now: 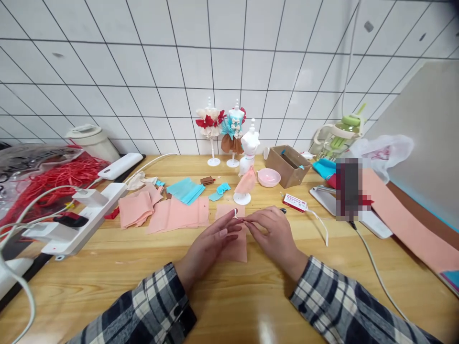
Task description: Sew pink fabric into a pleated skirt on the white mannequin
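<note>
My left hand [211, 243] is held over the table with its fingers stretched out and apart. At its index fingertip sits a thin white strand [235, 213], which looks looped there. My right hand [273, 236] is closed in a pinch at the strand's other end, close to the left fingertips. Beneath both hands lies a sheet of peach crepe paper [236, 254]. Just behind them stands a small white dress form [250, 142] with peach paper [247, 182] hanging on its lower part.
Peach sheets [179, 215] and folded blue paper [185, 190] lie left. Two decorated dress forms [209, 119] stand by the wall. A pink bowl [268, 177], brown box [289, 167] and red-and-white packet [295, 202] are right. A power strip [84, 222] lies far left.
</note>
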`<state>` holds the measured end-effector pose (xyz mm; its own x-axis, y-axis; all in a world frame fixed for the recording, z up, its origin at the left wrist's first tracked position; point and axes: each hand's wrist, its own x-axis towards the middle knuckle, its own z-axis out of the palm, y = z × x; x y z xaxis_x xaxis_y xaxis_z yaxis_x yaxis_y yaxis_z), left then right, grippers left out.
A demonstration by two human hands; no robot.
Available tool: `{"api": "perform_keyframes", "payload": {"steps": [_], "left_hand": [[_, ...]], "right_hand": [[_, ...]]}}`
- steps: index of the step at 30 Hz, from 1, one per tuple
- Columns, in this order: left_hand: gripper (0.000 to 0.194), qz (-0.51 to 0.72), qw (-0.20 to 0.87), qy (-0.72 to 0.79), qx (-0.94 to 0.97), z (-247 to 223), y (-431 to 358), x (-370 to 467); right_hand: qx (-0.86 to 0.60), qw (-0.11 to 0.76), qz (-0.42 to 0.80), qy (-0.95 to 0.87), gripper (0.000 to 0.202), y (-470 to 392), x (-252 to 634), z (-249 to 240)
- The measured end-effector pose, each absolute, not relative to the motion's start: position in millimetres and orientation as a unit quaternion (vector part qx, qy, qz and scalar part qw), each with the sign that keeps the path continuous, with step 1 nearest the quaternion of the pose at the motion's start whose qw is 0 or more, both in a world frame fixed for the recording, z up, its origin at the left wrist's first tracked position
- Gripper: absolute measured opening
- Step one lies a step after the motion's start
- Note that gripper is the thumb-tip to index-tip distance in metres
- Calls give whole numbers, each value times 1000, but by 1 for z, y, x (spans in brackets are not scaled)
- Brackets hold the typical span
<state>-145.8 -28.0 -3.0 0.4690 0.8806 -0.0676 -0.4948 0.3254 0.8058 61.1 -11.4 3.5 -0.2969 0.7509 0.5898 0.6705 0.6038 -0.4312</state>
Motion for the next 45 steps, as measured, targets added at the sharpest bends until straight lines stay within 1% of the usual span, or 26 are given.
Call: {"api": "perform_keyframes", "payload": {"steps": [4, 7, 11, 12, 14, 16, 21, 26, 30, 33, 38, 40, 42, 45], "left_hand": [[47, 441, 767, 262, 385, -3, -27, -143], [46, 434, 768, 267, 387, -2, -27, -144], [48, 436, 766, 267, 390, 0, -27, -143], [48, 435, 766, 267, 391, 0, -27, -143], [49, 432, 766, 269, 392, 0, -27, -143], [49, 431, 767, 274, 389, 0, -27, -143], [49, 440, 766, 283, 374, -1, -27, -144], [51, 440, 767, 275, 376, -2, -27, -144], [53, 434, 760, 276, 397, -1, -27, -144], [52, 424, 731, 321, 427, -3, -27, -143], [62, 388, 675, 406, 478, -8, -30, -137], [62, 374, 670, 413, 491, -9, -34, -136], [59, 359, 683, 398, 496, -10, -39, -134], [53, 332, 708, 380, 493, -9, -45, -133]], "right_hand": [[-451, 378, 52, -807, 13, -10, 68, 7], [-452, 386, 61, -802, 12, -10, 71, 8], [-443, 391, 80, -802, 24, -12, 71, 9], [-439, 391, 81, -805, 23, -13, 71, 9], [-430, 394, 78, -809, 15, -14, 70, 9], [-427, 393, 74, -811, 13, -14, 70, 9], [-421, 372, 70, -825, 22, -17, 71, 10], [-428, 387, 51, -815, 11, -16, 69, 6], [-439, 396, 50, -805, 7, -12, 67, 5], [-457, 408, 116, -782, 8, -9, 68, 5], [-509, 441, 325, -664, 15, -4, 71, 2], [-515, 446, 383, -623, 19, -2, 73, 0], [-517, 453, 408, -601, 21, -2, 74, -1], [-523, 465, 412, -583, 24, 0, 75, -1]]}}
